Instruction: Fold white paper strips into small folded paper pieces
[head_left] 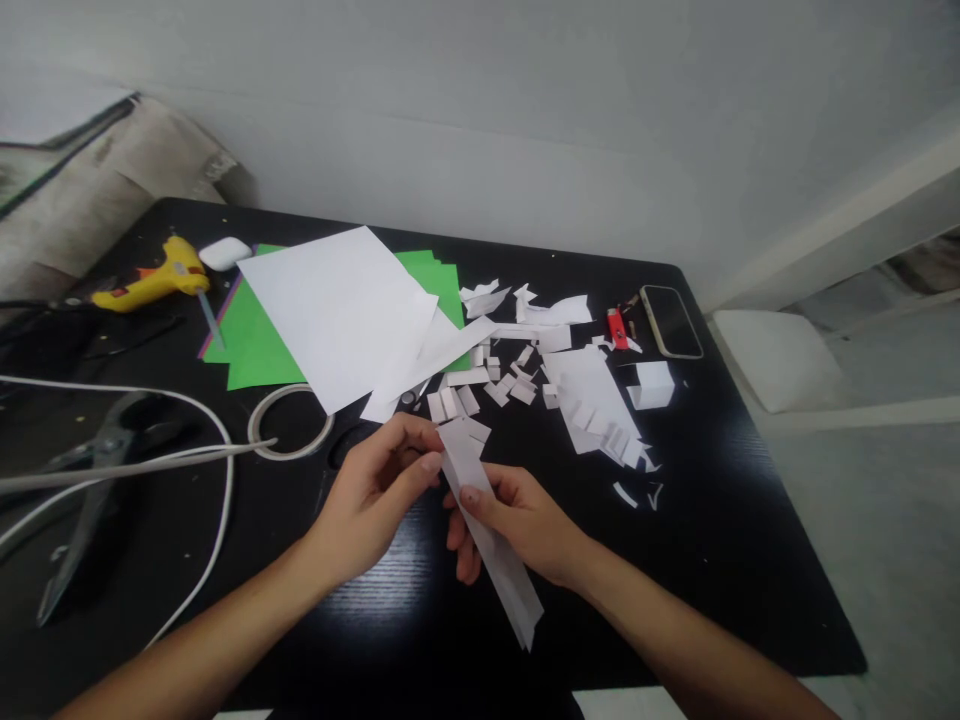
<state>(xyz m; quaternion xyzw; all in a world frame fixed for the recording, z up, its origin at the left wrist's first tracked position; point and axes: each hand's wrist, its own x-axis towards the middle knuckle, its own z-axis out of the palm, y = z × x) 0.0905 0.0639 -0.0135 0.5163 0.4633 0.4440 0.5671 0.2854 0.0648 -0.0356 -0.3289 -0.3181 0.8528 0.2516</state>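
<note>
Now both hands work a long white paper strip (487, 530) above the black table (750, 560): the right hand (525, 525) clamps its middle, the left hand (375, 495) pinches its upper end, apparently mid-fold. Next comes a firm crease.

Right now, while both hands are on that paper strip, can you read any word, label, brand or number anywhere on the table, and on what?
No text can be read in this view.
Paper strip, held by left hand and right hand: blank.
White sheet and green sheets: no print visible.
Yellow glue gun: any marking too blurred.
Red lighter: too small to read.
Phone: dark screen, nothing showing.
</note>
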